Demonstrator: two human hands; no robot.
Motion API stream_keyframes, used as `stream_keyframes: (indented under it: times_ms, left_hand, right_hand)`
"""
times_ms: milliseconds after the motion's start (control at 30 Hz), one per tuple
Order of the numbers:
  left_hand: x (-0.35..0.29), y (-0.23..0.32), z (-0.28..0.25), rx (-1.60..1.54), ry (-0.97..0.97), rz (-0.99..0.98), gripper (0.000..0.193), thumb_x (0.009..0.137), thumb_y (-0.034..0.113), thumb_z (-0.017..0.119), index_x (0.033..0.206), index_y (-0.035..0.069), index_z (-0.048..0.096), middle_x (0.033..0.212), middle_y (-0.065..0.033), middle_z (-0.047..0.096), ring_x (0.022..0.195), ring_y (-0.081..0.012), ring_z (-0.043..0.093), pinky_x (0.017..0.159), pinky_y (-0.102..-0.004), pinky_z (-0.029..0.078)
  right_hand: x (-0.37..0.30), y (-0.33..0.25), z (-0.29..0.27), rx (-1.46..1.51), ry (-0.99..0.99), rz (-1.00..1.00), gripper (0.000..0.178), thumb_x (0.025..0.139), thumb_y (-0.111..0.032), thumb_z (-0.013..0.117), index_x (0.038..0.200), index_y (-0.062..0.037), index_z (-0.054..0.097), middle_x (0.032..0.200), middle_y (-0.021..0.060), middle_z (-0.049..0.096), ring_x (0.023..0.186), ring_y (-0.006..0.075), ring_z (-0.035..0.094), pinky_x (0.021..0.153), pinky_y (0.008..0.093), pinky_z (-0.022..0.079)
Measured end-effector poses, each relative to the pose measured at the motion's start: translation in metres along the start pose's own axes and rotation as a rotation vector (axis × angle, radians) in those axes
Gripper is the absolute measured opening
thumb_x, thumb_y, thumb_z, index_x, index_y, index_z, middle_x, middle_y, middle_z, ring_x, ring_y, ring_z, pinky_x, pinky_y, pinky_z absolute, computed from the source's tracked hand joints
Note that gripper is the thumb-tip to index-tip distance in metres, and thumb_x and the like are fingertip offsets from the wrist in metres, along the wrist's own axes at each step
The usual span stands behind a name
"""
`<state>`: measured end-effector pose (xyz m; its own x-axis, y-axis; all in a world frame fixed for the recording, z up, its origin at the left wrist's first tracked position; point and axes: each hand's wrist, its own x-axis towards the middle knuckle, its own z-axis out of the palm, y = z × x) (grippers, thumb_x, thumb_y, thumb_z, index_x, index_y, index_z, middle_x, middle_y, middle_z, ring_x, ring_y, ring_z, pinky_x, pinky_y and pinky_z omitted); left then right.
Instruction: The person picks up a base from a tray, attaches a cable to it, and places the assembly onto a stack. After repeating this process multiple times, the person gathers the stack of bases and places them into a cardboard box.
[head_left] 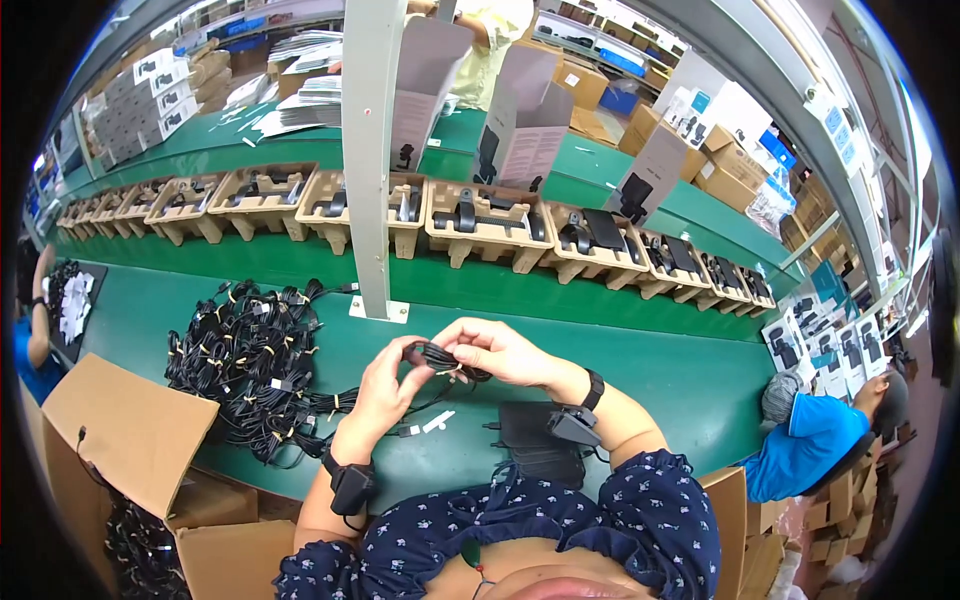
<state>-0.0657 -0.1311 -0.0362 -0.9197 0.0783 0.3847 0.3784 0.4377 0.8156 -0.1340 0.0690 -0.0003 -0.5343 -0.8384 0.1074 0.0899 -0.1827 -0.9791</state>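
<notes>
Both hands hold a coiled black cable above the green table, with a pale tie around the bundle. My left hand is closed on the coil's left end, thumb and fingers pinching it. From the other side my right hand grips it, fingers bent over the top. A loose length of cable trails below the hands, near a light-coloured plug and a white strip. To the left lies a large heap of tied black cables.
A grey post rises from the table just beyond my hands. Pulp trays with black parts line the green belt behind. Black flat items lie near my right forearm. An open carton stands left; a person in blue is at right.
</notes>
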Motion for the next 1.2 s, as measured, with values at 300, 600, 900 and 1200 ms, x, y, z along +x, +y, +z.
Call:
stream_keyframes:
  times_ms: [300, 600, 900, 1200]
  left_hand:
    - [-0.012, 0.007, 0.029, -0.818, -0.303, -0.174, 0.044, 0.094, 0.018, 0.054, 0.131, 0.001, 0.037, 0.098, -0.01, 0.062, 0.092, -0.0185, 0.061, 0.083, -0.0295, 0.047]
    - [-0.006, -0.004, 0.001, -0.532, -0.375, -0.402, 0.012, 0.094, 0.013, 0.052, 0.094, 0.002, 0.057, 0.065, 0.0029, 0.051, 0.053, -0.0031, 0.043, 0.048, -0.0187, 0.036]
    - [-0.013, -0.017, 0.011, -0.489, -0.289, -0.217, 0.029, 0.087, 0.001, 0.053, 0.116, 0.002, 0.047, 0.098, -0.0052, 0.058, 0.088, -0.0132, 0.056, 0.072, -0.0251, 0.047]
    - [-0.014, -0.032, -0.006, -0.454, -0.171, -0.342, 0.026, 0.09, 0.004, 0.054, 0.115, 0.001, 0.047, 0.085, -0.0025, 0.054, 0.073, -0.0081, 0.053, 0.065, -0.0212, 0.046]
  right_hand:
    - [0.005, 0.019, 0.013, 0.112, 0.272, -0.113, 0.03, 0.096, -0.027, 0.052, 0.114, -0.0045, 0.046, 0.096, 0.0034, 0.054, 0.084, 0.0108, 0.053, 0.073, 0.0256, 0.045]
    - [0.004, -0.027, -0.001, 0.089, 0.362, -0.255, 0.043, 0.097, -0.04, 0.044, 0.109, 0.0007, 0.049, 0.075, -0.0012, 0.044, 0.053, 0.0052, 0.038, 0.047, 0.0205, 0.032]
    - [0.0, 0.024, 0.033, -1.077, 0.054, -0.369, 0.03, 0.083, -0.019, 0.064, 0.108, -0.007, 0.053, 0.138, 0.0143, 0.041, 0.11, 0.0362, 0.054, 0.084, 0.0426, 0.049]
    - [0.009, 0.017, -0.005, -1.064, 0.479, -0.169, 0.057, 0.087, -0.014, 0.06, 0.138, -0.0093, 0.034, 0.129, 0.0216, 0.049, 0.112, 0.0376, 0.054, 0.091, 0.0401, 0.048]
